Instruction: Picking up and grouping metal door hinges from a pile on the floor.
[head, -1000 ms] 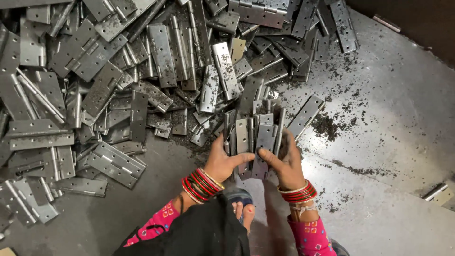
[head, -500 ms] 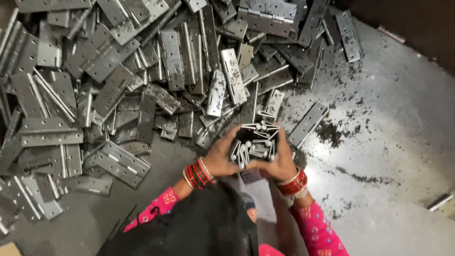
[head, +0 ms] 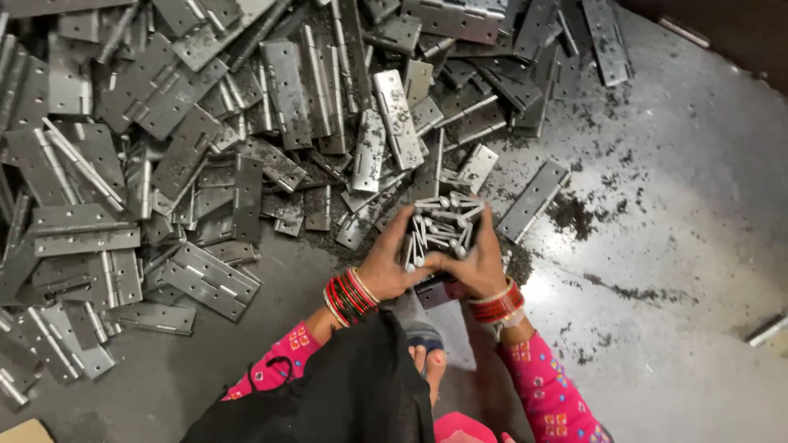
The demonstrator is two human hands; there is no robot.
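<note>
Both hands together on one bundle of metal hinges (head: pixel 439 230), held on end so the knuckle ends face the camera. Left hand (head: pixel 392 264) wraps the bundle's left side; right hand (head: pixel 478 261) wraps the right side, fingers curled over the top. Bundle sits just in front of the large pile of loose hinges (head: pixel 213 139) spread over the grey floor (head: pixel 673 246). Red bangles (head: pixel 349 295) on both wrists. One single hinge (head: pixel 533 199) lies just right of the hands, among dark metal grit
</note>
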